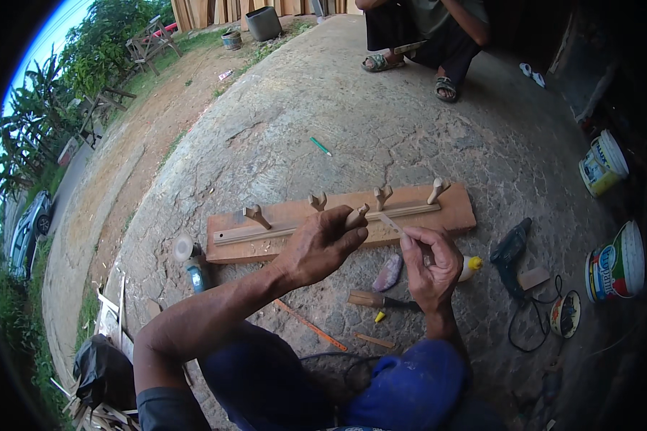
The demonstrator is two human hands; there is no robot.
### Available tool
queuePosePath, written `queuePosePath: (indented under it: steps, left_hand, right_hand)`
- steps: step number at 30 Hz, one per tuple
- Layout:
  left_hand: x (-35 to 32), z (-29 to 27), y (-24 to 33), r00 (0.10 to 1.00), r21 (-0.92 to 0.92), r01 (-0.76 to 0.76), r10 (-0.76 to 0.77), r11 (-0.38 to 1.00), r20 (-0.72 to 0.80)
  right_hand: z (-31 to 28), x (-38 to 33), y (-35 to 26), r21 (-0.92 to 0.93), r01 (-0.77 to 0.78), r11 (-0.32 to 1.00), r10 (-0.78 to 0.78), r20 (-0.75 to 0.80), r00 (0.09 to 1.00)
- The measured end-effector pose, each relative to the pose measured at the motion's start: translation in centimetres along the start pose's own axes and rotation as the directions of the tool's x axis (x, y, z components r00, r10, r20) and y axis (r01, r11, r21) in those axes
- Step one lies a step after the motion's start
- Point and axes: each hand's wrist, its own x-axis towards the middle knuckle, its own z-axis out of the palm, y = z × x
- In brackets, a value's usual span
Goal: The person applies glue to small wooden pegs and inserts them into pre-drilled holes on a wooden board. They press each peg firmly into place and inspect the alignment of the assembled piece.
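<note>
My left hand [315, 248] is closed around a short wooden peg [357, 217] with a notched tip. Between the thumb and fingers of my right hand [433, 267] is a thin, pale strip [391, 223], its end close to the peg; whether it is sandpaper or wood I cannot tell. Both hands are over a reddish plank [456, 212] lying on the ground. On that plank rests a narrow light wooden rail [255, 233] with a dark hole at its left end. Several wooden pegs [256, 215] stand along the rail, slightly tilted.
An angle grinder [195, 271] lies left of the plank. On the right are a wooden-handled tool [366, 298], a yellow-capped bottle [472, 266], a corded drill [512, 255] and paint buckets [615, 262]. Beyond the plank lies a green pencil [320, 146]; another person [428, 36] sits farther back.
</note>
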Motion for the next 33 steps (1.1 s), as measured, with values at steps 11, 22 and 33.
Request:
queuePosePath:
  steps: [11, 22, 33]
  left_hand:
    - [-0.4, 0.0, 1.9, 0.997, 0.399, -0.076, 0.082, 0.914, 0.000]
    - [-0.6, 0.1, 2.2, 0.999, 0.433, -0.036, 0.041, 0.901, -0.004]
    - [-0.2, 0.0, 1.4, 0.997, 0.504, -0.046, 0.069, 0.862, -0.026]
  right_hand:
    - [0.1, 0.2, -0.3, 0.047, -0.047, 0.998, 0.046, 0.025, 0.999]
    - [0.6, 0.5, 0.3, -0.010, -0.045, 0.999, 0.045, 0.039, 0.998]
    - [0.6, 0.6, 0.6, 0.036, -0.061, 0.997, 0.059, 0.057, 0.997]
